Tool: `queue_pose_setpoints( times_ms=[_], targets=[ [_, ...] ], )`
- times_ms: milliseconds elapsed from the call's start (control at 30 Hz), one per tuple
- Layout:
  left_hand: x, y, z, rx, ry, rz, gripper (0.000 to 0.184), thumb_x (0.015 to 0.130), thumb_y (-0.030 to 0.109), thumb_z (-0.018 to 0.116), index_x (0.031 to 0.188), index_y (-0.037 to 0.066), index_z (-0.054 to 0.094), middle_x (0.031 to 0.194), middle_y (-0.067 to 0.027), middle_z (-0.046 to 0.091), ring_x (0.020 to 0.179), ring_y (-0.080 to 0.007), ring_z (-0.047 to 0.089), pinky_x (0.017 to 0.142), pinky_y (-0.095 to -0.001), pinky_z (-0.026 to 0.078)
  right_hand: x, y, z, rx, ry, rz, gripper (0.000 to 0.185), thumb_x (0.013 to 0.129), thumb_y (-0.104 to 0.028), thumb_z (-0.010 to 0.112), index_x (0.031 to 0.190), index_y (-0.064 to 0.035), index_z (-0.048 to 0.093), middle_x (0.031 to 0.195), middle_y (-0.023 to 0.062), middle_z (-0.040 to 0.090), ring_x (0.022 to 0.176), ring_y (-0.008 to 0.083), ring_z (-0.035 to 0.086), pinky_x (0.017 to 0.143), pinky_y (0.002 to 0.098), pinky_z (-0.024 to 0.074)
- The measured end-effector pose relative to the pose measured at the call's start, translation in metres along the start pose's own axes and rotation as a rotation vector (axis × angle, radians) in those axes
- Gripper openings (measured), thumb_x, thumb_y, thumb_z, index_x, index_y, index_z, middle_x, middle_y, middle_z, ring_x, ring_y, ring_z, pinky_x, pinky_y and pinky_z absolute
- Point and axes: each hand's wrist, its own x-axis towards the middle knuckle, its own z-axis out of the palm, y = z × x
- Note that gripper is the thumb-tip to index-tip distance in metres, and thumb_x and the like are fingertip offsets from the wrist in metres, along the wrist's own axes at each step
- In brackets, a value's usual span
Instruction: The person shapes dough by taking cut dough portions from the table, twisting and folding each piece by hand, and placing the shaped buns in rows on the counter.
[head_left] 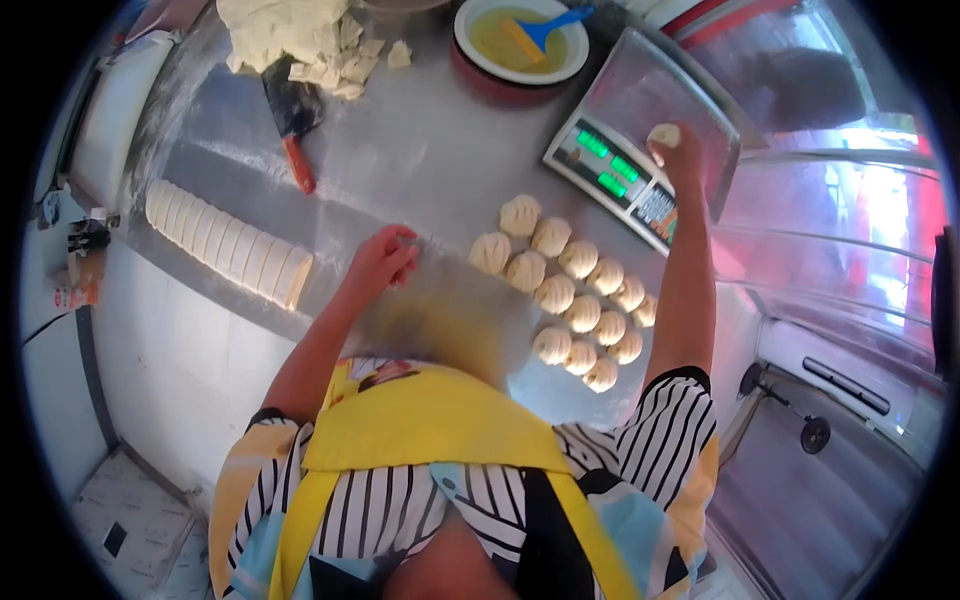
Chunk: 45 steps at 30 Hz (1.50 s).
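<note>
My right hand reaches over the clear pan of a digital scale and is closed around a pale piece of dough. Whether that dough touches the pan, I cannot tell. My left hand hovers above the metal table, empty, its fingers loosely bent and slightly apart. Left of it lies a long dough roll cut into slices. Between my hands, several shaped dough buns sit in slanting rows. Green digits glow on the scale's display.
A large mass of dough lies at the back left, beside a dough scraper with a red handle. A bowl of yellow liquid holds a blue-handled brush. The steel table's front edge runs along my yellow apron.
</note>
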Motion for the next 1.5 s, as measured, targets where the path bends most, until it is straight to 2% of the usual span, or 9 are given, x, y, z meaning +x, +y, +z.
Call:
queue_pose_setpoints(
  times_ms=[167,267,333,533,900,1000,1133,1300,1500],
  targets=[
    [-0.008,-0.003,0.002,0.042,-0.062,-0.042,0.024,0.087,0.014,0.058,0.107,0.004,0.053,0.067,-0.0031,0.059,0.049,-0.0079,0.053,0.044,-0.0218,0.041,-0.192,-0.086,-0.016,0.454,-0.141,0.053,0.051,0.068,-0.018,0.077,0.114,-0.0068,0.058,0.097,0.0093,0.065,0.089,0.0174,0.061,0.079,0.0335,0.0486],
    [-0.017,-0.013,0.021,0.132,-0.256,-0.059,0.026,0.086,0.014,0.057,0.109,0.004,0.053,0.071,-0.0046,0.060,0.054,-0.0100,0.055,0.050,-0.0241,0.045,-0.300,-0.099,0.042,0.545,-0.444,0.110,0.069,0.063,-0.022,0.080,0.123,-0.0064,0.050,0.113,0.0139,0.059,0.102,0.0247,0.057,0.089,0.0349,0.0453],
    [-0.025,-0.025,0.041,0.257,-0.386,-0.051,0.029,0.086,0.013,0.057,0.112,0.003,0.051,0.074,-0.0060,0.060,0.057,-0.0117,0.056,0.053,-0.0260,0.047,-0.347,-0.095,0.098,0.444,-0.353,0.029,0.075,0.061,-0.020,0.080,0.126,-0.0076,0.046,0.119,0.0143,0.053,0.110,0.0305,0.050,0.093,0.0376,0.0415],
    [-0.031,-0.070,0.081,0.407,-0.487,0.076,0.041,0.080,0.014,0.060,0.117,0.001,0.046,0.074,-0.0102,0.062,0.060,-0.0180,0.061,0.056,-0.0313,0.049,-0.373,-0.118,0.117,0.183,0.018,-0.177,0.069,0.058,-0.016,0.079,0.120,-0.0091,0.050,0.117,0.0138,0.051,0.109,0.0344,0.046,0.091,0.0420,0.0400],
    [-0.057,-0.073,0.013,0.392,-0.465,0.049,0.039,0.083,0.007,0.056,0.120,-0.002,0.045,0.085,-0.0083,0.059,0.072,-0.0156,0.060,0.063,-0.0286,0.050,-0.356,-0.099,0.122,-0.107,0.003,-0.273,0.055,0.067,-0.024,0.073,0.116,-0.0089,0.053,0.118,0.0147,0.051,0.112,0.0350,0.044,0.093,0.0424,0.0383],
    [-0.079,-0.088,-0.013,0.051,-0.326,-0.080,0.033,0.086,0.010,0.055,0.117,-0.001,0.047,0.086,-0.0089,0.060,0.073,-0.0163,0.061,0.065,-0.0288,0.051,-0.352,-0.169,0.112,-0.091,-0.032,-0.405,0.056,0.069,-0.030,0.072,0.117,-0.0066,0.053,0.118,0.0163,0.050,0.113,0.0350,0.043,0.093,0.0413,0.0385],
    [-0.112,-0.103,-0.044,-0.304,-0.131,-0.211,0.031,0.087,0.010,0.055,0.115,0.000,0.049,0.088,-0.0098,0.061,0.073,-0.0170,0.061,0.065,-0.0285,0.051,-0.298,-0.287,0.182,0.416,-0.686,-0.370,0.055,0.070,-0.034,0.071,0.110,0.0000,0.057,0.113,0.0200,0.053,0.105,0.0348,0.050,0.089,0.0399,0.0415],
    [-0.143,-0.111,-0.073,-0.500,0.044,-0.253,0.031,0.088,0.010,0.055,0.117,0.001,0.049,0.090,-0.0101,0.062,0.077,-0.0177,0.062,0.067,-0.0286,0.051,-0.271,-0.398,0.271,0.077,-0.654,-0.457,0.054,0.065,-0.036,0.075,0.098,0.0028,0.057,0.104,0.0235,0.058,0.096,0.0345,0.056,0.083,0.0406,0.0451],
    [-0.123,-0.128,-0.079,-1.004,0.045,-0.065,0.034,0.089,0.014,0.055,0.120,0.001,0.046,0.109,-0.0134,0.059,0.096,-0.0214,0.060,0.084,-0.0349,0.049,-0.302,-0.399,0.250,0.623,-0.785,-0.324,0.051,0.061,-0.023,0.079,0.097,0.0021,0.054,0.091,0.0149,0.061,0.082,0.0253,0.058,0.075,0.0336,0.0487]
  ],
)
